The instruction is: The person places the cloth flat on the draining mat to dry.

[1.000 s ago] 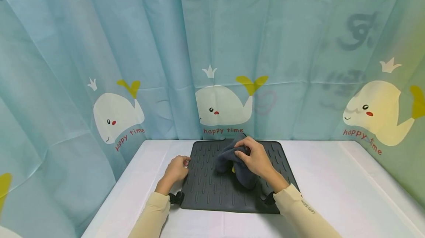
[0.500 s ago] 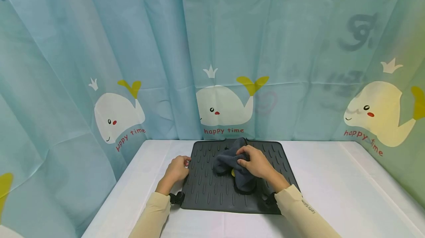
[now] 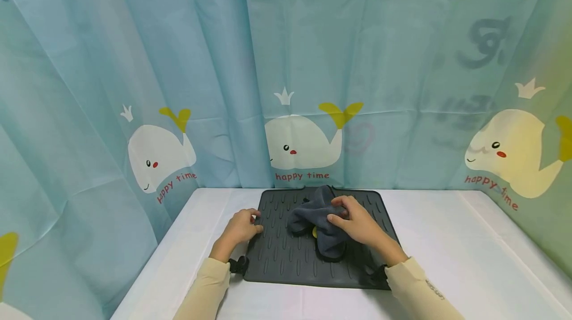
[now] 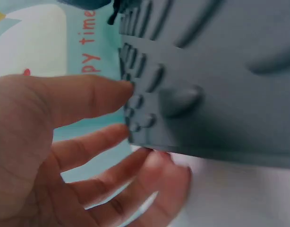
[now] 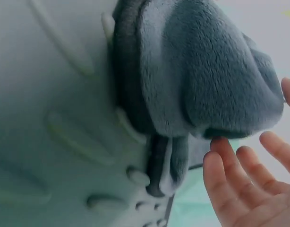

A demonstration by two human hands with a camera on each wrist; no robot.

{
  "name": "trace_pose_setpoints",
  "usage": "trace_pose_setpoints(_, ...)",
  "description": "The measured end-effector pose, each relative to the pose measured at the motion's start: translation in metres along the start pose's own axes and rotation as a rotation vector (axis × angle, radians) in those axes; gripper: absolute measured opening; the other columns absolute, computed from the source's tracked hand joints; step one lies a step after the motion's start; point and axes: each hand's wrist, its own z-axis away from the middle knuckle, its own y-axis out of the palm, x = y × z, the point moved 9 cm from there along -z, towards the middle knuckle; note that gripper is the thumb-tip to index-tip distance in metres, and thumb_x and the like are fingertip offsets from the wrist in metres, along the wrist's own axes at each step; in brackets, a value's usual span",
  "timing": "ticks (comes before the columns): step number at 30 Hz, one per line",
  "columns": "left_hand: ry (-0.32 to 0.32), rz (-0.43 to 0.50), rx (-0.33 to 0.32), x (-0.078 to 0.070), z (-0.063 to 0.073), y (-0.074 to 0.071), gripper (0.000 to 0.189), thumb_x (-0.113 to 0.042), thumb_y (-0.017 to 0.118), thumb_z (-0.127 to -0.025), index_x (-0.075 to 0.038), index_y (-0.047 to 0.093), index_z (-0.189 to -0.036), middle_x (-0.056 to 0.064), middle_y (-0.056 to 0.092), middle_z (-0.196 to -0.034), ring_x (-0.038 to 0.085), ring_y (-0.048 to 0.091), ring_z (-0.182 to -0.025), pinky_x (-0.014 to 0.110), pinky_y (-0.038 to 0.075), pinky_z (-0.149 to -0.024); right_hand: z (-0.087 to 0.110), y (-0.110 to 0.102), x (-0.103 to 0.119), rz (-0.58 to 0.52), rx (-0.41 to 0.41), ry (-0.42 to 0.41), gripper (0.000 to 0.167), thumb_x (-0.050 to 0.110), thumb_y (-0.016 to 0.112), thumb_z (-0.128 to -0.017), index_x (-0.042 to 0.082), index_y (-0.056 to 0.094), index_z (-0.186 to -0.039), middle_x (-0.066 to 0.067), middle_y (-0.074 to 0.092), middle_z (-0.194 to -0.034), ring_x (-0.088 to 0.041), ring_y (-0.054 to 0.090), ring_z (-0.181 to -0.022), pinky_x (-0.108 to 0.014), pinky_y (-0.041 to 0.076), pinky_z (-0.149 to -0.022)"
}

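Observation:
A crumpled dark grey fleece cloth (image 3: pixel 329 238) with a black edge and a small yellow patch lies on a dark ribbed mat (image 3: pixel 279 260). My right hand (image 3: pixel 359 223) is just to the right of the cloth, its fingers loosely bent. In the right wrist view, the fingertips are close under the fleece, the thumb is apart from the fingers, and nothing is pinched between them; contact cannot be told. My left hand (image 3: pixel 240 225) is at the mat's left edge. In the left wrist view its thumb and fingers are spread, with the tips near or against that edge.
The mat lies on a white table (image 3: pixel 447 245). A blue-green curtain (image 3: pixel 402 151) with printed whales hangs behind the table and along its sides. Black straps (image 3: pixel 239 265) are around the wrists.
My right hand has let go of the cloth and moved slightly right. The cloth has settled flatter onto the mat. My left thumb has spread away from the fingers.

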Motion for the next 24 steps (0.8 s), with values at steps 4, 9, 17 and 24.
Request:
trace_pose_setpoints(4, 0.062, -0.009, 0.006, -0.019, 0.004, -0.002, 0.023, -0.013, 0.078, -0.088, -0.005, 0.071, -0.108, 0.015, 0.064, -0.106, 0.029, 0.063, -0.095, 0.049, 0.053, -0.085, 0.010, -0.010, -0.005, -0.022, -0.005, 0.009, 0.048, 0.035, 0.066, -0.101, 0.005, 0.055, -0.137, -0.015, 0.059, -0.133, -0.027, 0.066, -0.108, -0.045, 0.056, -0.087)
trace_pose_setpoints(9, 0.174, 0.012, 0.008, -0.043, 0.008, 0.001, 0.012, -0.013, 0.078, -0.088, -0.014, 0.067, -0.086, 0.005, 0.058, -0.092, 0.018, 0.052, -0.077, 0.036, 0.046, -0.070, 0.019, -0.012, -0.011, 0.003, 0.031, 0.003, 0.032, 0.033, 0.063, -0.102, 0.009, 0.062, -0.123, -0.006, 0.068, -0.114, -0.018, 0.065, -0.099, -0.036, 0.053, -0.080)
trace_pose_setpoints(17, 0.328, -0.024, 0.059, -0.073, 0.013, 0.019, 0.012, -0.016, 0.078, -0.090, -0.020, 0.071, -0.081, -0.002, 0.059, -0.086, 0.012, 0.051, -0.073, 0.030, 0.045, -0.068, 0.029, -0.005, -0.014, 0.038, 0.142, -0.001, 0.010, 0.013, 0.054, -0.105, 0.010, 0.063, -0.102, -0.003, 0.065, -0.093, -0.014, 0.058, -0.079, -0.027, 0.047, -0.067)
trace_pose_setpoints(24, 0.354, -0.084, 0.093, -0.085, 0.015, 0.034, 0.017, -0.019, 0.081, -0.088, -0.017, 0.075, -0.105, 0.002, 0.067, -0.098, 0.018, 0.063, -0.089, 0.038, 0.052, -0.078, 0.031, 0.003, -0.012, 0.127, 0.193, -0.016, 0.005, 0.013, 0.066, -0.097, 0.009, 0.065, -0.095, 0.003, 0.063, -0.083, -0.009, 0.053, -0.071, -0.026, 0.044, -0.063)
